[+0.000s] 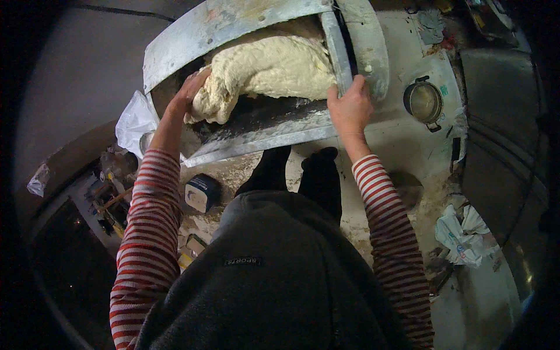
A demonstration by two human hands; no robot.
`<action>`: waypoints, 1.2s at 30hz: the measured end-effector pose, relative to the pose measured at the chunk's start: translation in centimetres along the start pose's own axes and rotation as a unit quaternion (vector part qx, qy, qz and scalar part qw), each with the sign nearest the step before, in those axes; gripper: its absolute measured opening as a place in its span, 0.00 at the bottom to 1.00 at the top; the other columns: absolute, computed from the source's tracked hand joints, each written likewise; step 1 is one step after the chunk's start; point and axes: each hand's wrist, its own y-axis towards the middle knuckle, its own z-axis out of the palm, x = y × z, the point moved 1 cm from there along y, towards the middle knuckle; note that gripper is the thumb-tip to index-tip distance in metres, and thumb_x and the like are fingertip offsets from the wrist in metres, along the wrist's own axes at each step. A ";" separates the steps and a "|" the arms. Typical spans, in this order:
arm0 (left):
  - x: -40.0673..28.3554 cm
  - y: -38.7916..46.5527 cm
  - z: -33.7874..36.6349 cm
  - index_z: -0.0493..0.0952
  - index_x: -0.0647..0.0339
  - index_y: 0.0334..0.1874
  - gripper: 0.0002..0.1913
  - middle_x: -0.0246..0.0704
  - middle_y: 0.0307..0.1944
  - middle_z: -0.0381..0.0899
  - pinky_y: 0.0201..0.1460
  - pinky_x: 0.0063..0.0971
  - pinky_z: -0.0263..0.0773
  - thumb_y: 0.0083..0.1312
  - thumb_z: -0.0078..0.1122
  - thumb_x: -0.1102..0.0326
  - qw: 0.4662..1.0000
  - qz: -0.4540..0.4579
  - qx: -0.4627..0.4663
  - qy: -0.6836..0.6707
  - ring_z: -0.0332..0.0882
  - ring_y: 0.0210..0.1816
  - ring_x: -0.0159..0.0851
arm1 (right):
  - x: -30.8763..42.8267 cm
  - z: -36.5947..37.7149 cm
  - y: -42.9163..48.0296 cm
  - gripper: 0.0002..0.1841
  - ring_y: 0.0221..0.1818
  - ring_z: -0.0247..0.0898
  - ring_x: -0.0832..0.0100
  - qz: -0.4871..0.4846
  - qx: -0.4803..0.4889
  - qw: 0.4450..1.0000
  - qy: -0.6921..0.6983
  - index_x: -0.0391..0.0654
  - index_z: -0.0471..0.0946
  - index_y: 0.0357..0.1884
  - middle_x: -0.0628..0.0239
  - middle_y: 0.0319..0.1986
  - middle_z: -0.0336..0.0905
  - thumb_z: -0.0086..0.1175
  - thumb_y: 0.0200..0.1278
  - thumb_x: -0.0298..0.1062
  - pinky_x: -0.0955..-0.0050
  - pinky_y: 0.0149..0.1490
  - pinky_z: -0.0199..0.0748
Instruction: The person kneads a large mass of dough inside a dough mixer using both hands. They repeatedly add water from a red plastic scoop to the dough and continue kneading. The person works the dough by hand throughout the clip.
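Note:
A large mass of pale dough [280,65] lies in a metal trough [267,141], stretching from the left end to the right wall. My left hand [192,89] is pressed around the dough's left end, its fingertips partly hidden by it. On the right, my right hand [352,107] grips the trough's right rim [339,48], thumb on the inner side and fingers over the outer side. The dough's right end lies close by that thumb. Dark, flour-smeared metal shows on the trough floor in front of the dough. A curved metal cover [236,28] arches along the far side.
A two-handled metal pot [424,103] sits on the floor at right. White plastic bags lie at left [138,120] and lower right [463,236]. A dark blue container [202,192] stands near my feet. Assorted clutter [111,188] fills the left side.

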 end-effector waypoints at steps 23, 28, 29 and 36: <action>-16.8 18.5 12.9 0.80 0.61 0.52 0.23 0.39 0.49 0.83 0.47 0.44 0.79 0.67 0.61 0.48 0.737 -0.342 -0.349 -0.466 0.82 0.48 0.42 | 0.1 -0.8 3.0 0.23 0.44 0.68 0.41 -0.025 0.052 0.994 0.088 0.34 0.66 0.43 0.44 0.37 0.69 0.59 0.64 0.45 0.47 0.45 0.68; -10.6 24.2 18.9 0.85 0.54 0.49 0.17 0.37 0.51 0.86 0.50 0.39 0.79 0.69 0.52 0.55 0.934 -0.296 -0.139 0.146 0.85 0.51 0.44 | 0.0 0.2 3.1 0.24 0.40 0.71 0.41 -0.020 0.015 0.995 0.093 0.33 0.69 0.45 0.44 0.37 0.71 0.62 0.59 0.43 0.49 0.45 0.71; -9.8 24.9 19.8 0.86 0.52 0.49 0.16 0.36 0.51 0.86 0.51 0.40 0.78 0.69 0.53 0.55 0.930 -0.307 -0.062 0.190 0.85 0.52 0.42 | -0.1 0.4 3.1 0.24 0.40 0.71 0.41 -0.018 0.014 0.995 0.097 0.33 0.69 0.45 0.44 0.37 0.71 0.63 0.58 0.42 0.49 0.44 0.72; -10.3 25.9 21.3 0.81 0.54 0.56 0.21 0.39 0.56 0.82 0.58 0.37 0.75 0.66 0.59 0.52 0.914 -0.199 0.045 0.351 0.80 0.58 0.43 | -0.2 1.1 2.7 0.22 0.39 0.72 0.42 0.004 0.001 0.996 0.089 0.34 0.70 0.45 0.45 0.36 0.73 0.64 0.55 0.40 0.51 0.43 0.73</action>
